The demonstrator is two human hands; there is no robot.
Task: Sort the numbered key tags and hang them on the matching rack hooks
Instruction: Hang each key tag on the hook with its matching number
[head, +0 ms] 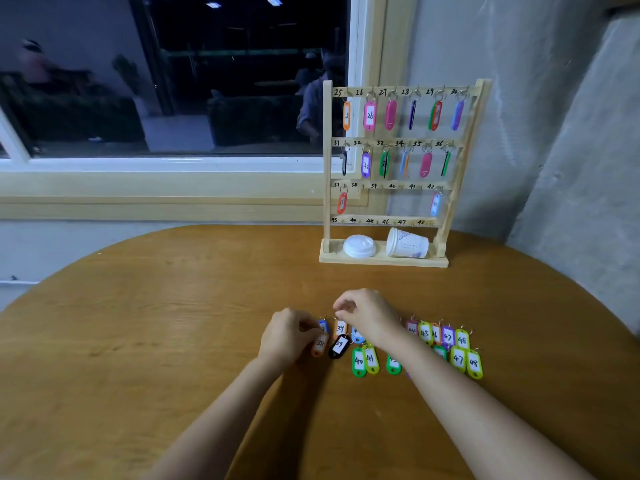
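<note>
A wooden key rack point(464, 157) stands at the back of the table, its rows numbered 25 to 48. The two top rows hold tags, and the third row holds a red tag at 37 point(342, 203) and a blue one at 42 point(435, 204). Several loose numbered tags lie in two rows on the table, among them a black 39 point(338, 346), a green 40 point(358, 361) and a yellow 48 point(474, 364). My left hand point(289, 336) pinches an orange tag 38 point(319, 344) beside a blue tag point(323, 325). My right hand point(367, 315) pinches the ring of an orange tag 39 point(340, 328).
On the rack's base lie a white cup lid point(359, 245) and a tipped paper cup point(407, 243). The round wooden table point(173, 323) sits against a window sill and a grey wall at the right.
</note>
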